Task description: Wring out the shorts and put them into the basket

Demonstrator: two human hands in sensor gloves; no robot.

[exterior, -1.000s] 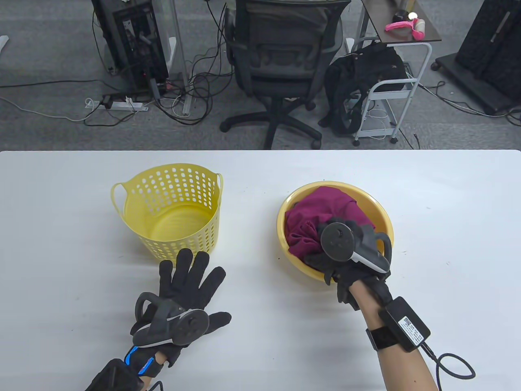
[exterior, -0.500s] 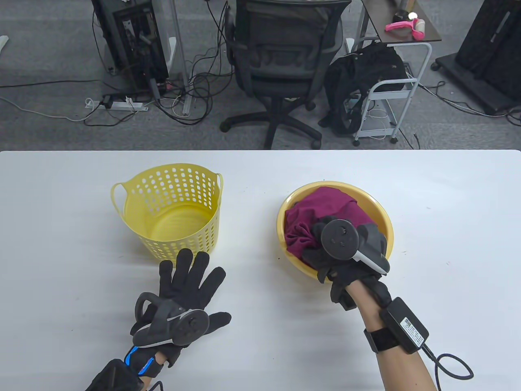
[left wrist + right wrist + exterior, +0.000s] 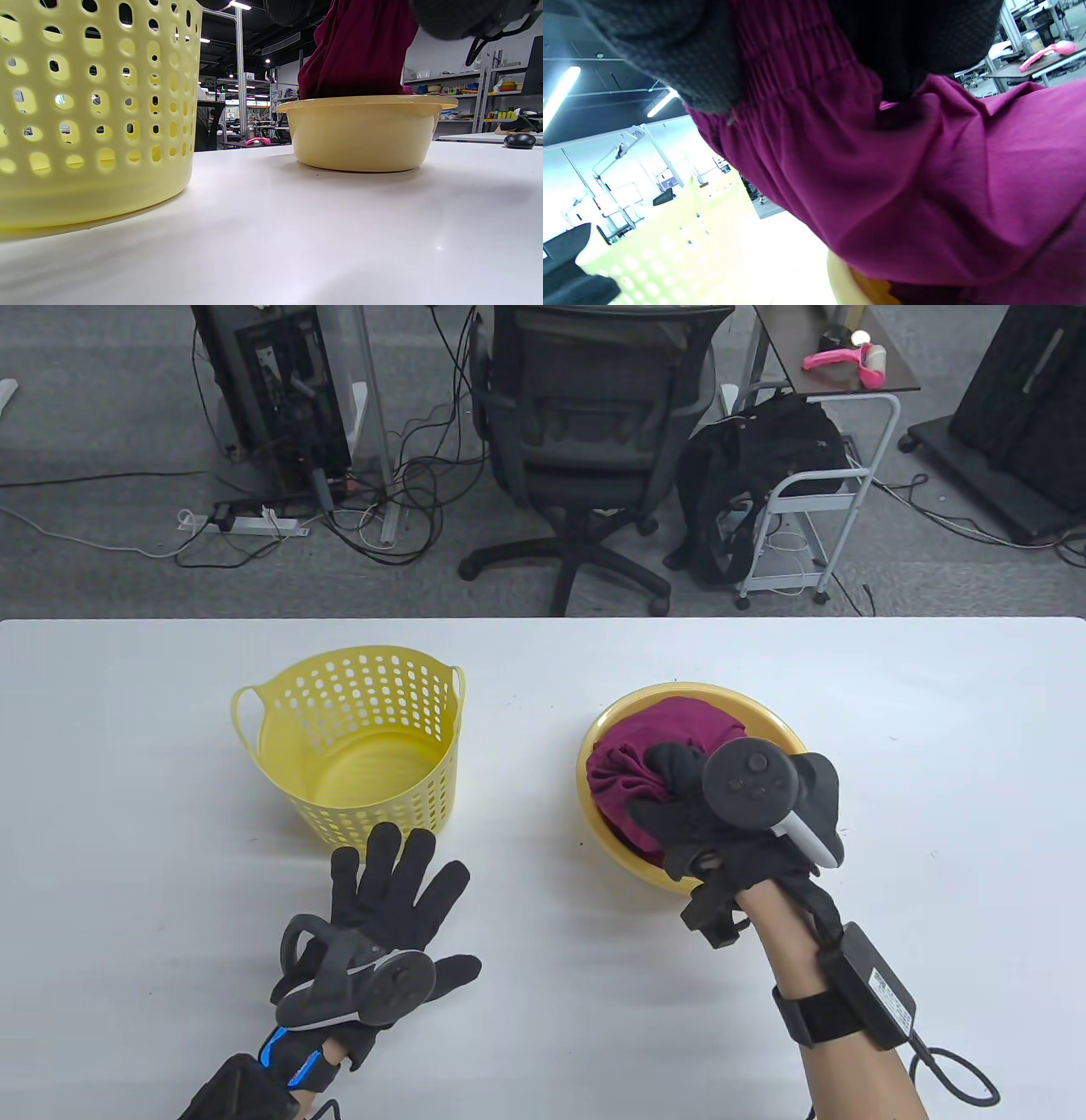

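Maroon shorts (image 3: pixel 632 768) (image 3: pixel 360 51) (image 3: pixel 882 190) are bunched up in the yellow basin (image 3: pixel 594 746) (image 3: pixel 365 135) right of centre. My right hand (image 3: pixel 679 797) grips a gathered fold of them and holds it raised above the basin, the cloth hanging down into it. In the right wrist view my gloved fingers (image 3: pixel 670 55) curl round the elastic waistband. The yellow perforated basket (image 3: pixel 356 746) (image 3: pixel 85 106) stands to the left with nothing in it. My left hand (image 3: pixel 399 882) lies flat on the table in front of the basket, fingers spread, holding nothing.
The white table (image 3: pixel 933 780) runs the full width of the table view. Beyond its far edge stand an office chair (image 3: pixel 594 432), a computer tower (image 3: pixel 271 390), floor cables and a white cart (image 3: pixel 814 500) with a black bag.
My right hand has closed tighter on the shorts and lifted, gathering the cloth toward the basin's left side. The left hand has not moved.
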